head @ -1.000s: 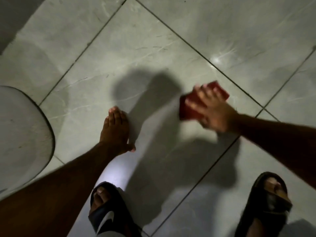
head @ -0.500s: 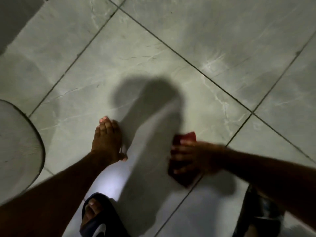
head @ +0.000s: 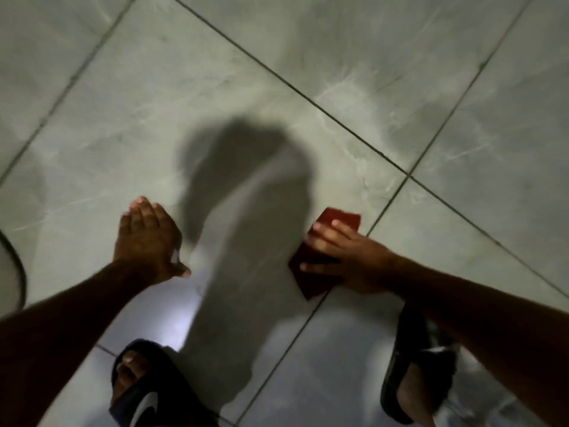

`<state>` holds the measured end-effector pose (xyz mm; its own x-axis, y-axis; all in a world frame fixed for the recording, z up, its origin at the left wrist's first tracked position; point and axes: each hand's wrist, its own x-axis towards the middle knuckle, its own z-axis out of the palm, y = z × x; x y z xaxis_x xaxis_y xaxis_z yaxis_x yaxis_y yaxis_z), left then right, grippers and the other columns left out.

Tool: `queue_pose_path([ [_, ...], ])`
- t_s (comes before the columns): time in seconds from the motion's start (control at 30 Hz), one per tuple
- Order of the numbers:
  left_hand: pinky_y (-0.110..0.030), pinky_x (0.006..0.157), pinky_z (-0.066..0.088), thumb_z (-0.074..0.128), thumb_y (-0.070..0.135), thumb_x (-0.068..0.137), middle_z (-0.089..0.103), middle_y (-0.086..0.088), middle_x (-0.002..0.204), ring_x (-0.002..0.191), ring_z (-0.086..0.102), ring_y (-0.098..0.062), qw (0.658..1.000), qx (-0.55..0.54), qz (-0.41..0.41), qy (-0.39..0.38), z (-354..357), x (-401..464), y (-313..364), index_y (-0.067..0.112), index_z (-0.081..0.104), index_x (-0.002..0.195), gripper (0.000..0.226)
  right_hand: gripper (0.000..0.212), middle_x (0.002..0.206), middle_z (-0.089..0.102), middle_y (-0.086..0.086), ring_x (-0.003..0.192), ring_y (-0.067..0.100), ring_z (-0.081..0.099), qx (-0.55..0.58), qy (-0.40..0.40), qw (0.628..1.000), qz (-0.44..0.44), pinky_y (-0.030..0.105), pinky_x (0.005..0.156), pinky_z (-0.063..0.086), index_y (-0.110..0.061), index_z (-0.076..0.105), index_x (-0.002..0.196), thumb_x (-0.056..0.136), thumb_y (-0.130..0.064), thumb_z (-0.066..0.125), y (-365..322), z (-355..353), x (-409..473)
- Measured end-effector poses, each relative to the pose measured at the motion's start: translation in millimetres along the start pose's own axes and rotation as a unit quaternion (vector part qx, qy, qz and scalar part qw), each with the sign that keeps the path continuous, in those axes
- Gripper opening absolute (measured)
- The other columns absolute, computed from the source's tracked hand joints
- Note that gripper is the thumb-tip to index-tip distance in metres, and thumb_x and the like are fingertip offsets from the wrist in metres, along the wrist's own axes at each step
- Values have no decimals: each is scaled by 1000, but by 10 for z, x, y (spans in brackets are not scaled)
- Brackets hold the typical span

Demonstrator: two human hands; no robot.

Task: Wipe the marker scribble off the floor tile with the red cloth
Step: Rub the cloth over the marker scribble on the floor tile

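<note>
Right hand (head: 348, 260) pressed flat, fingers spread, on the red cloth (head: 323, 260) — cloth lying on the grey floor tile (head: 154, 124) beside a grout line. Left hand (head: 147, 241) open, palm down, braced on the same tile.

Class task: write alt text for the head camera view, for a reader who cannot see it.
A right hand presses a red cloth flat on a grey floor tile, while the left hand rests flat on the tile. Two feet in dark sandals show below.
</note>
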<state>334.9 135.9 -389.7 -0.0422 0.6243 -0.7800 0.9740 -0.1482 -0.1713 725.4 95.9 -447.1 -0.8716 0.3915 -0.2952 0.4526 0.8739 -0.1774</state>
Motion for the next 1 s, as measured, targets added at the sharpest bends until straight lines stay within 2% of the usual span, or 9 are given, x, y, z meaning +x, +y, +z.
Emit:
queue_pose_path([
  [0.1,-53,121,4,73,68,60,-3,-42,153,146,-3,-50,1000,-5,8,18,50,32,-15,-13,-4,146,140,69,160,18,23,145,49,14,64,61,946,311,68,113,18,-35,22,152,88,-52,43,74,157,-204],
  [0.23,-54,121,5,72,68,61,-4,-44,152,146,-3,-52,1000,13,-6,-10,34,38,6,-15,-5,144,140,71,157,19,32,141,54,21,172,115,682,702,67,111,19,-22,24,153,92,-49,45,-722,213,152],
  [0.27,-54,121,4,73,68,61,-5,-44,152,145,-4,-52,1000,11,-4,-7,33,63,1,-14,-5,144,141,71,155,22,34,139,57,24,172,111,682,702,67,110,22,-19,24,153,92,-46,48,-1009,178,337],
  [0.4,-52,121,1,71,71,60,-8,-41,153,146,-7,-50,1000,-8,13,-1,62,63,-68,-12,-9,145,143,74,159,20,24,145,52,4,213,76,922,315,70,112,12,-32,21,153,87,-41,53,-1845,24,1011],
  [0.53,-51,123,0,69,70,63,-7,-37,156,147,-7,-47,999,-24,38,27,165,91,-167,-8,-6,147,137,65,162,19,17,148,46,7,137,68,988,36,59,116,-3,-35,33,149,87,-37,53,-1217,-153,1562],
  [0.63,-49,123,0,70,74,58,-7,-35,157,148,-6,-45,996,-42,53,51,189,97,-211,-5,-5,148,142,60,158,26,22,144,50,16,94,67,991,68,64,115,8,-32,34,149,91,-40,49,-376,-268,1543],
  [0.8,-51,123,2,70,76,54,-7,-35,156,147,-4,-48,997,-32,48,55,187,103,-201,-7,-8,148,148,75,160,12,28,143,54,12,101,88,892,431,70,113,14,-31,17,153,86,-46,46,793,-420,1164],
  [0.93,-52,121,3,71,74,55,-10,-36,156,146,-5,-49,997,-32,41,50,174,126,-170,-9,-12,146,148,67,158,17,30,142,53,18,137,108,751,637,64,113,20,-24,20,154,95,-44,43,-189,-262,1052],
  [1.0,-52,122,4,71,73,56,-11,-35,156,146,-6,-49,997,-48,43,47,196,119,-188,-8,-13,146,148,65,156,22,32,141,55,21,176,84,750,632,66,110,23,-23,25,153,93,-38,48,-1067,-201,1150],
])
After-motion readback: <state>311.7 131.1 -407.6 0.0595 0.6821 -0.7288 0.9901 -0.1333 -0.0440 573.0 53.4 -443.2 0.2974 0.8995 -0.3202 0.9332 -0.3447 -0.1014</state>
